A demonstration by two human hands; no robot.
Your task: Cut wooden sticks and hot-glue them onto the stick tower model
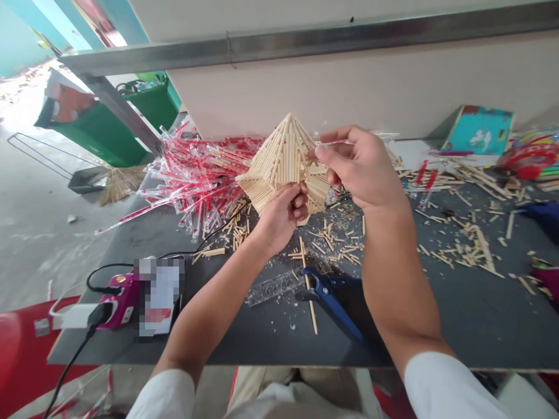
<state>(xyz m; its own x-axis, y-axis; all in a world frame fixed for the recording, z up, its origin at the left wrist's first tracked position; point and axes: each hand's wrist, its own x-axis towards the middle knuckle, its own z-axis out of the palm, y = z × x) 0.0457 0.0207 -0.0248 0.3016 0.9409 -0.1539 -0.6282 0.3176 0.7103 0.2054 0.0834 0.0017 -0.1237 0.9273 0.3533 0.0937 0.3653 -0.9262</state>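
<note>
Pale wooden sticks make up one pointed, pyramid-shaped stick model [283,157], held up over the far middle of the dark grey bench [131,343]. The left hand [279,215] is closed around the model's lower edge, its wrist turned and its fingers curled against the sticks. The right hand [358,169] is raised beside the model's upper right side, its thumb and forefinger pinched on one thin clear tube [334,142], with the other fingers loosely bent. Both forearms are bare and reach forward from white sleeves [445,387].

A heap of many red-and-clear plastic tubes [192,180], too many to count, lies just behind the model toward the bench's far left. Loose wooden stick pieces [463,244] are scattered across the bench, thickest toward the right. Near the front edge lie one blue-handled cutter [332,302] and one clear ruler [271,288], side by side. One pink device [117,302] sits near the left edge, with a black cable [105,273]. Beyond the bench stand two green bins [87,134] on the floor [39,233].
</note>
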